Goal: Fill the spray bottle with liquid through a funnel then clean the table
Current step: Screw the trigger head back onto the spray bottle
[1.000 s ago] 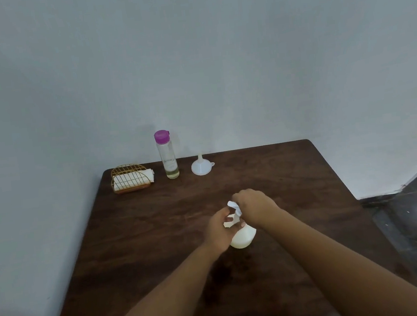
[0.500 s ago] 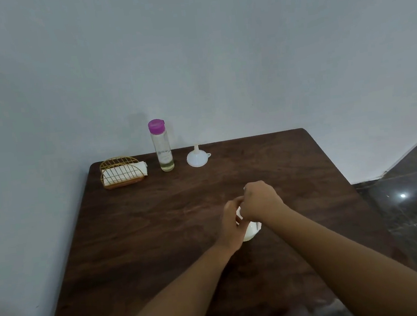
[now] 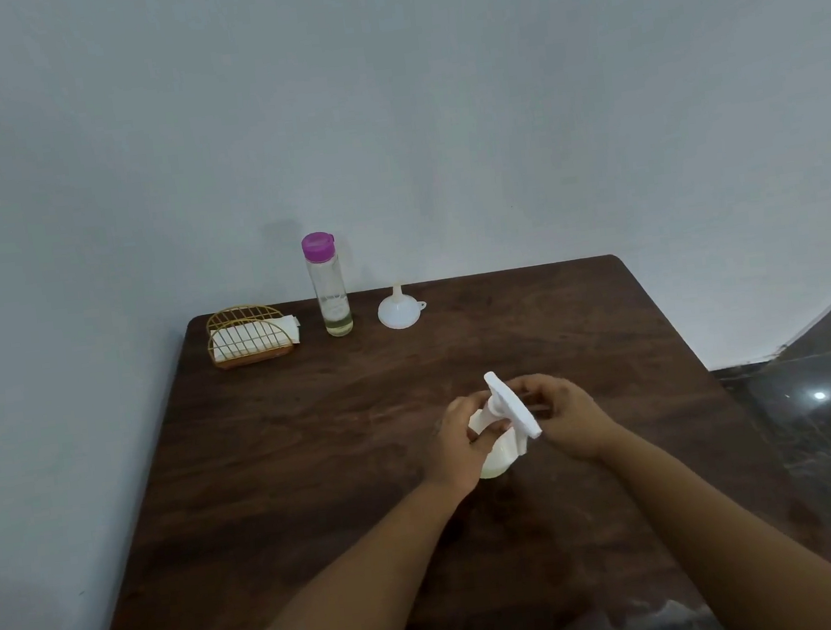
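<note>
At the table's point(image 3: 315, 453) far left stands a wire napkin holder point(image 3: 249, 335), then a clear bottle point(image 3: 328, 288) with a purple cap, then a white funnel point(image 3: 397, 309) resting mouth down. Mid-table, the left hand point(image 3: 460, 443) curls around the white spray bottle point(image 3: 500, 452), which stands on the wood. The right hand point(image 3: 565, 414) pinches its trigger head point(image 3: 513, 409) from behind.

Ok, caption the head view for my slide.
Both hands work the spray bottle head; funnel waits at the table's far edge.
</note>
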Demonstrator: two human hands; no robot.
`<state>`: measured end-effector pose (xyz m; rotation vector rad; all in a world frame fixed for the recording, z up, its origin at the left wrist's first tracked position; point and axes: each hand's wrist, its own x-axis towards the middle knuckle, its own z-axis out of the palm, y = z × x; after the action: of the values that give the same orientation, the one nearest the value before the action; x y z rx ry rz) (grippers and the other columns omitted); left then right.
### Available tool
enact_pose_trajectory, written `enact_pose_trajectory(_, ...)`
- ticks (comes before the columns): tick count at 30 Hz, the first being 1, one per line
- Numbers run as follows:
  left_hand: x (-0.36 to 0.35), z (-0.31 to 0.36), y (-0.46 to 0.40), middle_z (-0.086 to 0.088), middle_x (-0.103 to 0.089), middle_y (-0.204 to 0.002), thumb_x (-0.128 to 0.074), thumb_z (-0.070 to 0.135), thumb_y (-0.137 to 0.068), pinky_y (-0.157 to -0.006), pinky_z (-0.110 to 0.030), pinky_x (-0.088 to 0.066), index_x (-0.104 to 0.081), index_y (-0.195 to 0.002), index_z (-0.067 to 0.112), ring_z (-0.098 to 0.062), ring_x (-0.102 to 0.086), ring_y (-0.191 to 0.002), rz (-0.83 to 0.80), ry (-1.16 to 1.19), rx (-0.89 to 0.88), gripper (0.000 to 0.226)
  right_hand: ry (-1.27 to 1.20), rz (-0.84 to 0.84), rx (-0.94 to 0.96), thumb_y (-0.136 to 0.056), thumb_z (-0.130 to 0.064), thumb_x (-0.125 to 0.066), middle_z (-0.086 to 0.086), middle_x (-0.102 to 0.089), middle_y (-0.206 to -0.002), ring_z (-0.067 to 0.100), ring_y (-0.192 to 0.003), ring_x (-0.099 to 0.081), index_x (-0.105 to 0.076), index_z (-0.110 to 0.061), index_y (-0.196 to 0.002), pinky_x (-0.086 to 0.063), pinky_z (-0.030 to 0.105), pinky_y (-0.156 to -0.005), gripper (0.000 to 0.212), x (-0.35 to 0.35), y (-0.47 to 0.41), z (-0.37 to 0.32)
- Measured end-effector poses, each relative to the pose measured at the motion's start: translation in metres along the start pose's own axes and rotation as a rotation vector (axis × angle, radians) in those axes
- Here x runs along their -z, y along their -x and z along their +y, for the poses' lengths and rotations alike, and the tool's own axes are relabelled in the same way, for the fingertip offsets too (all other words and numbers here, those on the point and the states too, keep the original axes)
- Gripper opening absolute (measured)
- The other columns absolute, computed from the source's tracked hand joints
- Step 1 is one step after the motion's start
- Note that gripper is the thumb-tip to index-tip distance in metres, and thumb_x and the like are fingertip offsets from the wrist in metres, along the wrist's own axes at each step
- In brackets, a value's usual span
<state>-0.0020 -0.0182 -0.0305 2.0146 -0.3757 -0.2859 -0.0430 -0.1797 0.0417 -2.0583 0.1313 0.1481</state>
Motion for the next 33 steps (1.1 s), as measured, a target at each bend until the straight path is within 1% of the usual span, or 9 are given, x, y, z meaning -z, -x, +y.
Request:
enact_pose_trajectory(4, 0.0, -0.007, 0.002, 0.008, -0.062, -0.119, -0.068, 0.024, -0.089, -0.087, -0.035, -0.052, -0.062, -0.124, 0.024, -0.021, -0.063, -0.096, 0.008, 0.049, 0.02, 0.035, 0.172, 0.14, 0.213, -0.075, -0.013, -0.078, 0.005, -0.067, -0.098, 0.019, -0.087, -0.066, -0.07, -0.006, -0.101, -0.054, 0.021, -0.076, 0.027, -0.017, -0.01, 0.01)
enact_pose_trajectory(6, -0.001, -0.009, 0.001, 0.009, -0.063, -0.116, -0.068, 0.021, -0.088, -0.087, -0.039, -0.054, -0.063, -0.123, 0.025, -0.023, -0.065, -0.094, 0.007, 0.064, 0.035, 0.035, 0.196, 0.167, 0.292, -0.074, -0.024, -0.074, 0.007, -0.067, -0.091, 0.02, -0.078, -0.065, -0.071, -0.003, -0.095, -0.049, 0.013, -0.069, 0.03, -0.019, -0.011, 0.01)
enact_pose_trajectory(10, -0.003, -0.011, -0.002, 0.006, -0.064, -0.119, -0.068, 0.02, -0.088, -0.088, -0.042, -0.055, -0.063, -0.122, 0.023, -0.025, -0.066, -0.095, -0.011, 0.051, 0.061, 0.035, 0.267, 0.177, 0.379, -0.078, -0.043, -0.057, 0.003, -0.067, -0.084, 0.014, -0.071, -0.062, -0.072, -0.006, -0.095, -0.047, 0.013, -0.062, 0.044, -0.018, -0.008, 0.006)
enact_pose_trajectory(15, -0.002, -0.012, -0.001, 0.008, -0.062, -0.115, -0.067, 0.021, -0.087, -0.087, -0.043, -0.054, -0.063, -0.117, 0.022, -0.027, -0.066, -0.092, -0.02, 0.067, 0.08, 0.03, 0.254, 0.069, 0.433, -0.08, -0.014, -0.069, -0.004, -0.067, -0.093, 0.007, -0.085, -0.063, -0.071, -0.01, -0.099, -0.049, 0.014, -0.074, 0.019, -0.015, -0.012, 0.012)
enact_pose_trajectory(19, -0.003, -0.013, 0.0, 0.008, -0.061, -0.12, -0.068, 0.036, -0.086, -0.084, -0.04, -0.055, -0.062, -0.124, 0.022, -0.023, -0.067, -0.091, -0.02, 0.025, 0.069, 0.041, 0.16, 0.059, 0.33, -0.078, -0.004, -0.069, -0.003, -0.068, -0.097, 0.007, -0.088, -0.065, -0.069, -0.009, -0.103, -0.049, 0.01, -0.074, 0.025, -0.009, -0.015, 0.013)
enact_pose_trajectory(25, -0.003, -0.014, -0.001, 0.007, -0.061, -0.121, -0.063, 0.041, -0.083, -0.082, -0.043, -0.058, -0.062, -0.126, 0.024, -0.021, -0.064, -0.101, -0.016, 0.056, 0.052, 0.045, 0.178, 0.15, 0.367, -0.077, -0.028, -0.065, 0.009, -0.07, -0.092, 0.019, -0.081, -0.067, -0.069, -0.002, -0.1, -0.055, 0.02, -0.069, 0.035, -0.014, -0.016, 0.02)
enact_pose_trajectory(27, -0.003, -0.014, 0.0, 0.007, -0.061, -0.122, -0.065, 0.03, -0.082, -0.083, -0.041, -0.057, -0.063, -0.124, 0.025, -0.02, -0.061, -0.11, -0.001, 0.09, 0.043, 0.042, 0.191, 0.223, 0.346, -0.076, -0.021, -0.077, 0.004, -0.067, -0.086, 0.016, -0.077, -0.064, -0.068, -0.004, -0.094, -0.053, 0.016, -0.069, 0.027, -0.021, -0.017, 0.025)
enact_pose_trajectory(29, -0.003, -0.013, 0.002, 0.005, -0.061, -0.12, -0.065, 0.018, -0.078, -0.072, -0.039, -0.06, -0.063, -0.12, 0.028, -0.021, -0.06, -0.108, 0.005, 0.137, 0.015, 0.043, 0.194, 0.315, 0.321, -0.072, -0.017, -0.083, -0.001, -0.061, -0.08, 0.01, -0.071, -0.058, -0.064, -0.008, -0.086, -0.047, 0.011, -0.065, 0.025, -0.032, -0.017, 0.03)
enact_pose_trajectory(33, 0.0, -0.01, 0.003, 0.006, -0.062, -0.111, -0.068, 0.003, -0.08, -0.054, -0.03, -0.059, -0.06, -0.121, 0.026, -0.021, -0.061, -0.088, 0.023, 0.158, -0.028, 0.048, 0.142, 0.478, 0.109, -0.071, -0.017, -0.079, 0.0, -0.053, -0.073, 0.017, -0.067, -0.051, -0.051, -0.012, -0.072, -0.049, 0.038, -0.061, 0.029, -0.055, -0.017, 0.031)
